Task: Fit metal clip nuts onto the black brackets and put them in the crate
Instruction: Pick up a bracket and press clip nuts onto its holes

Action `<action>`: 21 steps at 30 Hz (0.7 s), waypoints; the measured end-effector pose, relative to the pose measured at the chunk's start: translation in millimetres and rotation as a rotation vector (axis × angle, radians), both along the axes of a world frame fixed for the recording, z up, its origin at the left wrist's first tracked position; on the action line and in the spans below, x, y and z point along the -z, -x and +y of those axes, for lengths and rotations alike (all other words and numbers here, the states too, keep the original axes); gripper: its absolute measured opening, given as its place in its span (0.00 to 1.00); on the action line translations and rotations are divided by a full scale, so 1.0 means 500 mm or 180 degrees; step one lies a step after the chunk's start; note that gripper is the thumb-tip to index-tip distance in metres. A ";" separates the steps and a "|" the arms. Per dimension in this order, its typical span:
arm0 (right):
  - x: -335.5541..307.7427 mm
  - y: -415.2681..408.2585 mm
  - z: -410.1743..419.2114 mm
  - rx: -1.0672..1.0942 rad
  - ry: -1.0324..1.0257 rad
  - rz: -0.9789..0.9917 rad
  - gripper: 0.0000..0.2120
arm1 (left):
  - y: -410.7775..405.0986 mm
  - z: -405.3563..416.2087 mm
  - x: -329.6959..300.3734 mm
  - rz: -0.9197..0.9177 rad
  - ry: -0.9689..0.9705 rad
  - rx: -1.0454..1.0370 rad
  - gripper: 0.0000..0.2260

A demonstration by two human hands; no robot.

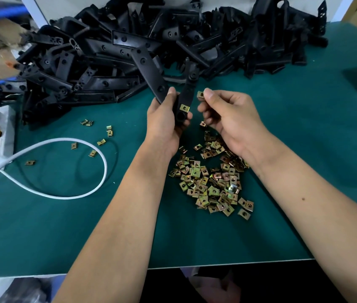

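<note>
Right hand (228, 121) pinches a clip nut (200, 94); left hand (164, 119) grips the bracket (187, 90). Misaligned, the nut could slip into the pile (212, 178).

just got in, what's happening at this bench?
A person is fitting clip nuts onto black brackets. The left hand grips a bracket that already has one nut clipped on near its lower end. The right hand pinches a second nut beside the bracket, not yet on it. Loose nuts lie in a heap on the green mat, and more brackets are piled behind. No crate is in view.
</note>
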State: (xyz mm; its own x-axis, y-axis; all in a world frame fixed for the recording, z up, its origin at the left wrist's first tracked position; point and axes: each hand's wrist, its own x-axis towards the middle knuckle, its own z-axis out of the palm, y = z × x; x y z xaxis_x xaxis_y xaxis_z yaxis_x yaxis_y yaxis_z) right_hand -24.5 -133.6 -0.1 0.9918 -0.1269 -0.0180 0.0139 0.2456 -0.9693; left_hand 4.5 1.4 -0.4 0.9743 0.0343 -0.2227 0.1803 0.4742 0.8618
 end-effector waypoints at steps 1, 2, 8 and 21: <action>-0.001 0.000 -0.001 0.0023 -0.0062 0.0002 0.07 | 0.002 -0.002 0.000 -0.0054 -0.0064 0.0045 0.07; -0.002 -0.001 -0.001 0.0041 -0.0109 0.0010 0.07 | 0.003 -0.004 0.000 -0.0101 -0.0114 0.0078 0.07; -0.002 -0.001 -0.001 0.0064 -0.0113 0.0030 0.07 | 0.011 -0.017 -0.001 -0.0173 -0.0152 0.0160 0.07; -0.001 -0.005 0.003 0.0190 -0.0434 0.0115 0.06 | 0.012 -0.018 -0.002 -0.0035 -0.0037 0.0100 0.08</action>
